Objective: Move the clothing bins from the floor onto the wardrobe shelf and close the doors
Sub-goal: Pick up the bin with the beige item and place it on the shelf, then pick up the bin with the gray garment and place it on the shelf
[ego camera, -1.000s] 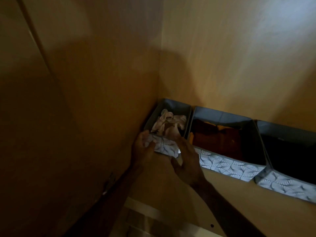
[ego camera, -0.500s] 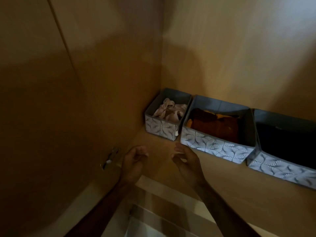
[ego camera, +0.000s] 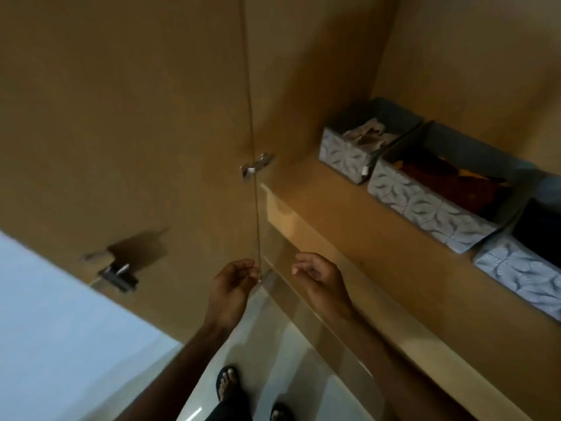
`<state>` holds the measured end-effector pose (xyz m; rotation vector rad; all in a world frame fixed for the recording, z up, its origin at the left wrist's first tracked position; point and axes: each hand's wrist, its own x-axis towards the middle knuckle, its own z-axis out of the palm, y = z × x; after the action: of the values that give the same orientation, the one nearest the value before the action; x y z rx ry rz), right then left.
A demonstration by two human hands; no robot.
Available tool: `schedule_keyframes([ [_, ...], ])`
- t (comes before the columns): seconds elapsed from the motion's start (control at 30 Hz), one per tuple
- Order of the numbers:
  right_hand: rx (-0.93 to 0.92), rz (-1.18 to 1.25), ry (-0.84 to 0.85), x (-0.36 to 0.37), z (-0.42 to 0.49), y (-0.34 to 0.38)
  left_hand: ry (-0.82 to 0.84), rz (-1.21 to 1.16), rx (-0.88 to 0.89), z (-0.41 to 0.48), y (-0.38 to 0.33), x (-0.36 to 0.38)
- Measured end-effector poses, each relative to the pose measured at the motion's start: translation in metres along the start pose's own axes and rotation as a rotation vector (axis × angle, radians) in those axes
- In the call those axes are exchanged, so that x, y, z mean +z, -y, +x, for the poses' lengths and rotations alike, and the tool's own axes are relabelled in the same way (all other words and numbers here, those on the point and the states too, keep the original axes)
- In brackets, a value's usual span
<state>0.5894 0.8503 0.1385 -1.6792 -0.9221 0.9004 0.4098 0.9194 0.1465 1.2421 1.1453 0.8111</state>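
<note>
Three grey patterned clothing bins stand side by side on the wooden wardrobe shelf: a small bin with pale cloth, a middle bin with dark red and orange clothes, and a right bin with dark clothes, cut by the frame edge. My left hand and my right hand hover in front of the shelf's front edge, fingers loosely curled and holding nothing. The open left wardrobe door stands at the left.
A metal hinge joins the door to the wardrobe side. A metal handle sits low on the door. Pale tiled floor lies below, with my sandalled feet on it. A pale wall shows at the lower left.
Both hands let go of the small bin and drew back off the shelf towards me. My view swung left and down, bringing the door, hinge and floor into sight.
</note>
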Motion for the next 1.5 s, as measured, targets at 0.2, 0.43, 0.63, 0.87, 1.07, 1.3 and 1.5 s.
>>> schedule_keyframes([
  [0.2,-0.006,-0.078,0.239,0.074,-0.038,-0.013,-0.257,0.01,-0.082,-0.087,0.046,-0.081],
  [0.43,-0.053,-0.153,0.63,0.201,-0.115,-0.007,-0.637,-0.108,-0.185,-0.226,0.1,-0.187],
  [0.63,-0.095,-0.246,0.974,0.314,-0.238,-0.008,-0.966,-0.181,-0.278,-0.384,0.156,-0.264],
  [0.87,-0.207,-0.349,1.355,0.409,-0.371,-0.013,-1.332,-0.251,-0.35,-0.527,0.19,-0.301],
  [1.07,-0.254,-0.469,1.73,0.473,-0.488,-0.036,-1.691,-0.41,-0.481,-0.629,0.234,-0.288],
  [1.3,-0.36,-0.652,2.091,0.514,-0.612,-0.072,-2.031,-0.647,-0.575,-0.706,0.274,-0.263],
  [1.5,-0.486,-0.812,2.316,0.508,-0.727,-0.117,-2.267,-0.864,-0.613,-0.779,0.33,-0.217],
])
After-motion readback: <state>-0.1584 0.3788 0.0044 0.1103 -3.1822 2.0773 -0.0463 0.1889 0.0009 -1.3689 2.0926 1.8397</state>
